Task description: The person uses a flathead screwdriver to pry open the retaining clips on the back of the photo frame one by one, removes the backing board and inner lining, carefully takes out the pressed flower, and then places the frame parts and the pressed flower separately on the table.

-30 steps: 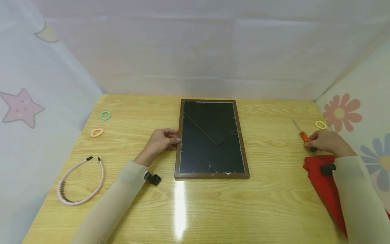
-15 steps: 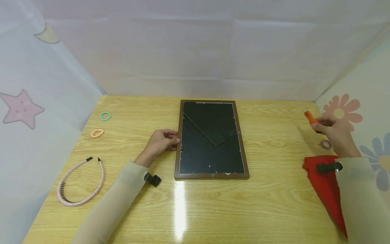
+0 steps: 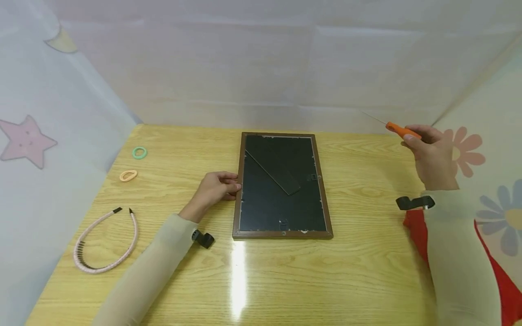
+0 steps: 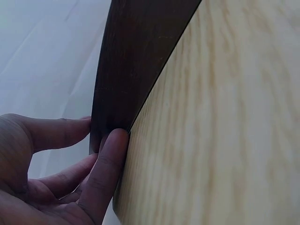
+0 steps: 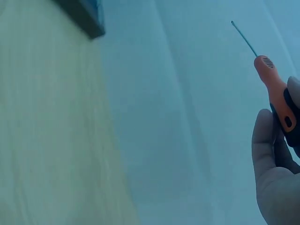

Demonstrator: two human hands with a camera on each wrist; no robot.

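A brown picture frame (image 3: 281,185) lies face down mid-table, its black backing and stand showing. My left hand (image 3: 220,186) rests against the frame's left edge. In the left wrist view the thumb (image 4: 110,159) and a finger press on the dark rim of the frame (image 4: 136,70). My right hand (image 3: 428,154) is raised above the table's far right corner and grips an orange-handled screwdriver (image 3: 401,131) whose thin shaft points left and away. The right wrist view shows the screwdriver (image 5: 274,96) held in the hand (image 5: 276,173), with a corner of the frame (image 5: 84,16) far off.
On the wooden table (image 3: 367,262) lie a green hair tie (image 3: 139,152), an orange hair tie (image 3: 128,175) and a pink headband (image 3: 106,242) at the left. A red cloth (image 3: 497,280) lies at the right under my forearm. Fabric walls close in three sides.
My right hand has lifted the screwdriver off the table and carried it up and toward the back. The left hand and the frame have stayed put.
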